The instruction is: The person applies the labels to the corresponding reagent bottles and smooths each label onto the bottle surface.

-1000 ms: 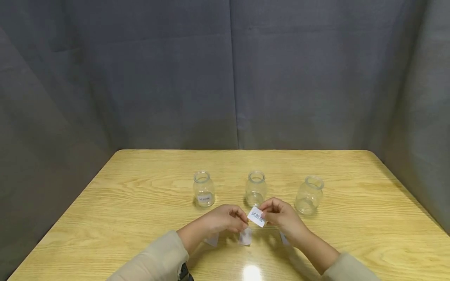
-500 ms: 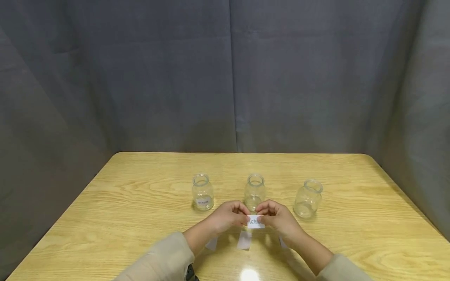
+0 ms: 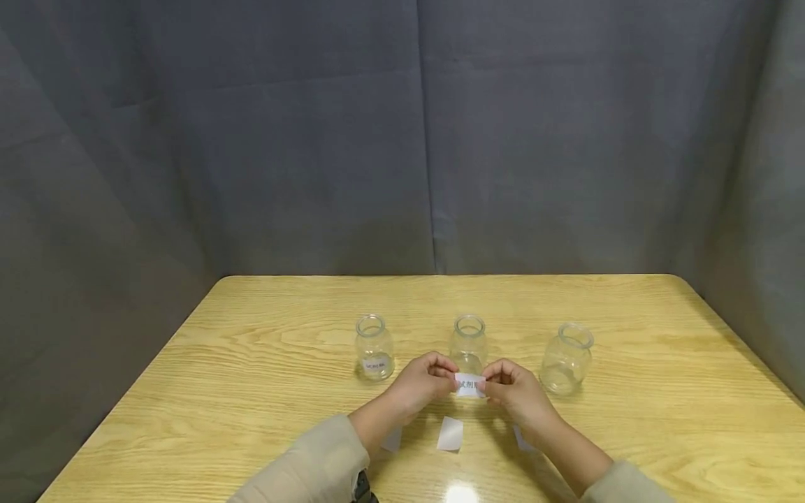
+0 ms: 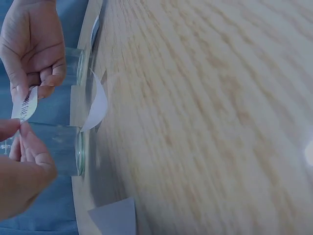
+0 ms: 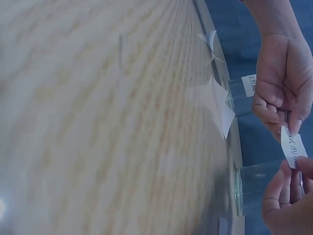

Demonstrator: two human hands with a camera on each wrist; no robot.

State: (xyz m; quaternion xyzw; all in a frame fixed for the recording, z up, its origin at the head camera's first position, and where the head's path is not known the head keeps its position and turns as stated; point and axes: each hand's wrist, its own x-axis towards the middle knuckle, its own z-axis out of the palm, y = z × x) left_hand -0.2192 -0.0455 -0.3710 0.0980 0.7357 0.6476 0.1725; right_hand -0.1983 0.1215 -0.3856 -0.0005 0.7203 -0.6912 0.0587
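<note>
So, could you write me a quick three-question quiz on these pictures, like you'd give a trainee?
1. How many glass jars are on the table?
2. True or false: the left hand and the right hand both pinch the same white label.
3. Seen from the head camera, which jar shows a label on its glass: A, left; B, middle; C, right?

Key:
1. Three.
2. True; each hand pinches an opposite end.
3. A; a label with writing shows low on the left jar.
</note>
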